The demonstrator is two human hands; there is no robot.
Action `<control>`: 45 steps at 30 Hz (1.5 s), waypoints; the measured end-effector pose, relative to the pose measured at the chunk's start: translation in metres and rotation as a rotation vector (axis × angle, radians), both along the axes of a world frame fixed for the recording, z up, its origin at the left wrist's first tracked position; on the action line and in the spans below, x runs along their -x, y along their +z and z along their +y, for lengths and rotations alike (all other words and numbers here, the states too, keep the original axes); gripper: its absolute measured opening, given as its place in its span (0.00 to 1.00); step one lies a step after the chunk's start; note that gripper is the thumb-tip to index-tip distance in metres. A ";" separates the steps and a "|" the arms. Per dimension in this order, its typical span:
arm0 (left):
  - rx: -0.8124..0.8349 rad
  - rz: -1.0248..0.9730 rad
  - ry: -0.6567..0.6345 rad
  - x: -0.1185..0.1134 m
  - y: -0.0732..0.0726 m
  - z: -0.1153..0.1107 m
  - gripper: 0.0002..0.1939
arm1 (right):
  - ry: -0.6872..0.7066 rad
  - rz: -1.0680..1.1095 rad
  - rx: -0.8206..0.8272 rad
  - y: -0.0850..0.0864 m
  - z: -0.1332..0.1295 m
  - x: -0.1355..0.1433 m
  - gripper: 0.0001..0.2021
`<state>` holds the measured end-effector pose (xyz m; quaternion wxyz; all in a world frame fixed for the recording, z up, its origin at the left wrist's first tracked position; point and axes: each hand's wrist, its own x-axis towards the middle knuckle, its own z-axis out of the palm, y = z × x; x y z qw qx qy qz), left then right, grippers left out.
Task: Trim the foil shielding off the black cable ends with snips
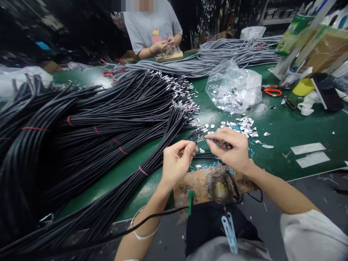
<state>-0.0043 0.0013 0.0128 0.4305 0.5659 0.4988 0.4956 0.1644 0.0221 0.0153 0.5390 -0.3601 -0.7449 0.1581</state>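
Observation:
My left hand (179,157) is closed around the end of a black cable, pinching it between thumb and fingers. Thin coloured wires (200,139), yellow and blue among them, fan out from that end. Just right of the wire tips is my right hand (230,146), its thumb and index finger close together and its other fingers curled. A small dark object (227,145) shows in the right palm; its kind cannot be made out. Below both hands, a worn metal device (219,183) sits on a wooden board (187,183) at the table's edge.
Bundles of black cables (108,108) cover the left side. A clear plastic bag of scraps (235,88), orange-handled scissors (272,90) and a phone (326,92) lie on the right. Grey cables (217,54) stretch across the back, where a co-worker (154,30) works.

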 end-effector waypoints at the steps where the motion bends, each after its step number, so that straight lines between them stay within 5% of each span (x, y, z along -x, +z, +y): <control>1: 0.000 0.001 0.008 0.000 -0.001 0.000 0.18 | -0.014 -0.033 -0.062 -0.002 -0.001 0.000 0.08; 8: -0.018 -0.008 0.057 -0.002 -0.003 0.001 0.15 | 0.041 -0.123 -0.165 -0.008 -0.004 0.000 0.11; 13: -0.049 -0.013 0.064 -0.003 -0.002 0.000 0.13 | -0.036 -0.029 -0.009 -0.001 -0.003 0.001 0.10; 23: -0.049 -0.019 0.057 -0.004 0.001 0.000 0.12 | 0.140 0.178 0.475 0.000 0.004 0.005 0.07; 30: -0.043 0.001 0.020 -0.003 -0.001 0.000 0.13 | 0.156 0.114 0.481 -0.002 0.005 0.006 0.06; 35: -0.044 0.061 -0.032 -0.002 -0.002 0.000 0.15 | 0.289 0.172 0.589 -0.003 0.006 0.006 0.11; 40: -0.005 0.095 -0.083 -0.005 -0.004 0.001 0.16 | 0.103 0.103 0.436 0.000 0.007 0.003 0.11; 45: 0.024 0.041 -0.126 0.000 -0.006 0.007 0.16 | 0.151 0.125 0.537 0.010 0.016 -0.012 0.11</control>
